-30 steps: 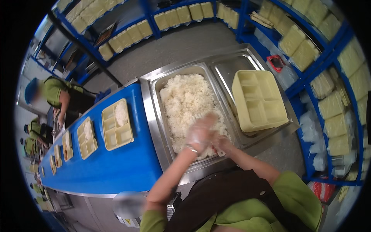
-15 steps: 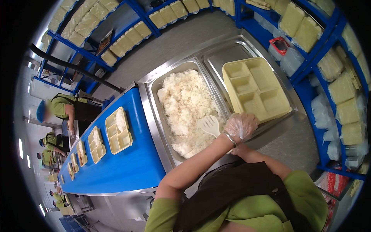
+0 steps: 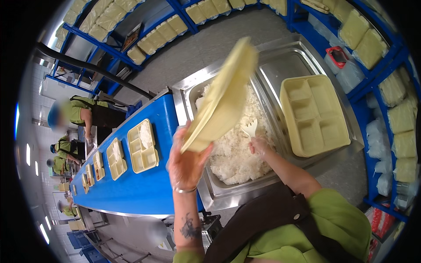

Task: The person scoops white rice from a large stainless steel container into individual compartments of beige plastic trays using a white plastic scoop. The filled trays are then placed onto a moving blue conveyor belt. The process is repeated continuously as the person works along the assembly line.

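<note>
My left hand [image 3: 186, 162], in a clear plastic glove, grips a pale yellow compartment meal tray [image 3: 223, 96] by its near end. The tray is tilted up on edge above the rice, smeared by motion. In my right hand [image 3: 259, 147], also gloved, is the handle of a white slotted serving spoon [image 3: 250, 127], its head at the surface of the cooked rice [image 3: 237, 164]. The rice lies in a deep steel pan, partly hidden by the raised tray. To the right of the pan, a stack of the same compartment trays [image 3: 322, 127] sits on the steel counter.
Left of the pan runs a blue conveyor belt [image 3: 164, 188]. On it stands a row of compartment trays, the nearest tray [image 3: 137, 160] with rice in one section. Co-workers [image 3: 87, 114] stand along the belt's far side. Blue shelves [image 3: 357, 109] with wrapped trays surround the counter.
My left hand has moved from the tray stack leftward over the rice, carrying a tray. My right hand, earlier mostly hidden behind the left arm, now shows with the spoon.
</note>
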`<state>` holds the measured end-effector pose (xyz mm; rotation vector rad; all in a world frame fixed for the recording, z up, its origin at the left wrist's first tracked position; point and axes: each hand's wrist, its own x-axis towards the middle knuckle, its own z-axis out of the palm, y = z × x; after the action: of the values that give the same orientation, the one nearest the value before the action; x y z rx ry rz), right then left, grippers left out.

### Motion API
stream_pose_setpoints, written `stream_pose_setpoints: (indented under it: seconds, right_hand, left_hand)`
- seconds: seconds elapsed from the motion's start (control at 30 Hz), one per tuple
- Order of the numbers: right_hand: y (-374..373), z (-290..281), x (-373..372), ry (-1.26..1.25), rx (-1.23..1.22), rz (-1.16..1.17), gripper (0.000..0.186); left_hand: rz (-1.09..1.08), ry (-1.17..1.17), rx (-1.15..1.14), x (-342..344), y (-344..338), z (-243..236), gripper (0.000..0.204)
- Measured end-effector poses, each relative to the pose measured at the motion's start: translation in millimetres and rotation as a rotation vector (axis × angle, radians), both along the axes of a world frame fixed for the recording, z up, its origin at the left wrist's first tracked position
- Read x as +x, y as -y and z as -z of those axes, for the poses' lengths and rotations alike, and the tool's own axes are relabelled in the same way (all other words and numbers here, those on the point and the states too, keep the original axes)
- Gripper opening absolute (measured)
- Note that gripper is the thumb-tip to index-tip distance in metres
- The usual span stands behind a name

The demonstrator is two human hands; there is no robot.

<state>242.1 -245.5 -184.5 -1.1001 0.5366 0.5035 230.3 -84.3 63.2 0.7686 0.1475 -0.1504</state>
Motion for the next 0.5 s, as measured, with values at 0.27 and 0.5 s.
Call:
stream_pose_setpoints:
  seconds: [0.27,0.5]
  right_hand:
    - [-12.3,3.6,51.4,0.113,-0.029,0.074,0.010]
    - [-7.6,-7.2,44.1,0.191,-0.101,-0.005,0.010]
  left_hand:
    - [-0.412,-0.167,0.027,-59.8,-124.9,57.8,0.053]
    - [-0.337,-0.359,-0.196,-87.8,-166.7,99.3,0.053]
